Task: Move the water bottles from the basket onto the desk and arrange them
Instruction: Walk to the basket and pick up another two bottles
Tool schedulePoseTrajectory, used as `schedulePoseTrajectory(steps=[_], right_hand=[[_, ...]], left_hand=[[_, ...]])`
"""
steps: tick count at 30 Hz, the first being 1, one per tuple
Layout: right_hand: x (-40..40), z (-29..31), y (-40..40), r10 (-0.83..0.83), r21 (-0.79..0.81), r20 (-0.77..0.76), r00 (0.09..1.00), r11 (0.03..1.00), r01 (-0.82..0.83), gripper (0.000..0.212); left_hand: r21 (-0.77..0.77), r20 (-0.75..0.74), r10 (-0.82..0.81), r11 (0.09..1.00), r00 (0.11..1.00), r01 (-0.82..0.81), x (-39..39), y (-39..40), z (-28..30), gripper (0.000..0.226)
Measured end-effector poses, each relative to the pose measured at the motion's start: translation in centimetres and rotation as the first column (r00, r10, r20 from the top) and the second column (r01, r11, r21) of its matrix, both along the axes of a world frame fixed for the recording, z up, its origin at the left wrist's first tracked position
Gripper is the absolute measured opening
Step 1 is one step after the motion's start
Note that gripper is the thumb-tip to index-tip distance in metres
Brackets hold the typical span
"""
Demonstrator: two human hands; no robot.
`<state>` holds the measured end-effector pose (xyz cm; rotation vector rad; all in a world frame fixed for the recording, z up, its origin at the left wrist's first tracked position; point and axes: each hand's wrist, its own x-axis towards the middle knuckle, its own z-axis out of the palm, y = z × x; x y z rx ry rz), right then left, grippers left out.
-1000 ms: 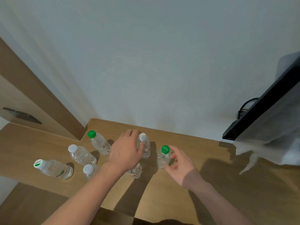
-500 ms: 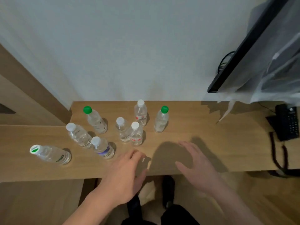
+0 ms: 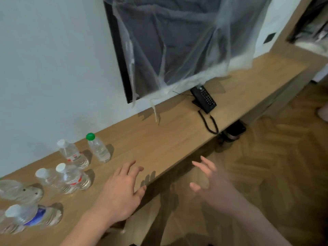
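Several clear water bottles stand on the left part of the wooden desk. A green-capped bottle is nearest the wall, with a white-capped, red-labelled bottle beside it. Two more white-capped bottles stand in front, and a blue-labelled bottle is at the lower left. My left hand hovers over the desk's front edge, fingers spread, holding nothing. My right hand is off the desk over the floor, also empty with fingers apart. No basket is in view.
A wall-mounted television draped in thin plastic hangs above the desk. A black telephone with a cord lies on the desk under it. The wood floor spreads to the right, with a dark object under the desk edge.
Both hands have let go of the bottles and drawn back to the desk's front edge. The view has swung right, so the bottles now sit at the left.
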<state>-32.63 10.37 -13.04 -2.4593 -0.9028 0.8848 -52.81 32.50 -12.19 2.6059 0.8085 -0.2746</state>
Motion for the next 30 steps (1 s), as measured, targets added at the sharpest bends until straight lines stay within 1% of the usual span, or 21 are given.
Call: schedulePoseTrajectory(steps=[3, 6, 9, 12, 15, 19, 23, 25, 30], right_hand=[[4.2, -1.0, -6.4, -0.091, 0.066, 0.021, 0.996, 0.994, 0.089, 0.073], [8.8, -1.8, -13.1, -0.154, 0.067, 0.069, 0.986, 0.987, 0.149, 0.074], [13.2, -1.6, -19.3, -0.183, 0.045, 0.061, 0.981, 0.983, 0.181, 0.077], [16.8, -1.3, -24.1, -0.248, 0.043, 0.078, 0.966, 0.969, 0.245, 0.08], [19.1, -0.3, -27.4, -0.314, 0.098, 0.127, 0.941, 0.948, 0.303, 0.081], [22.7, 1.7, -31.5, -0.315, 0.058, 0.107, 0.943, 0.949, 0.31, 0.081], [26.6, 1.6, -35.0, -0.375, 0.084, 0.099, 0.922, 0.926, 0.368, 0.082], [28.4, 1.5, -36.0, -0.395, 0.083, 0.096, 0.913, 0.918, 0.389, 0.082], [36.1, 1.8, -37.3, -0.465, 0.042, 0.121, 0.877, 0.885, 0.463, 0.082]], left_hand=[[0.015, 0.017, -0.105, 0.994, 0.994, 0.104, 6.7, -4.5, 0.7, 0.061], [0.022, 0.02, -0.201, 0.979, 0.979, 0.201, 13.3, -9.6, 1.3, 0.062], [0.04, 0.014, -0.266, 0.963, 0.964, 0.265, 19.3, -14.4, 1.5, 0.065], [0.079, 0.011, -0.317, 0.946, 0.948, 0.315, 24.1, -18.7, 1.7, 0.069], [0.099, 0.018, -0.358, 0.93, 0.934, 0.354, 28.3, -22.2, 2.4, 0.069], [0.116, 0.015, -0.434, 0.896, 0.901, 0.429, 34.2, -25.3, 2.7, 0.069], [0.11, 0.052, -0.508, 0.859, 0.86, 0.501, 41.3, -27.8, 2.9, 0.071], [0.101, 0.079, -0.541, 0.84, 0.837, 0.533, 44.5, -28.8, 3.0, 0.071], [0.037, 0.105, -0.62, 0.784, 0.778, 0.62, 54.8, -30.4, 2.6, 0.071]])
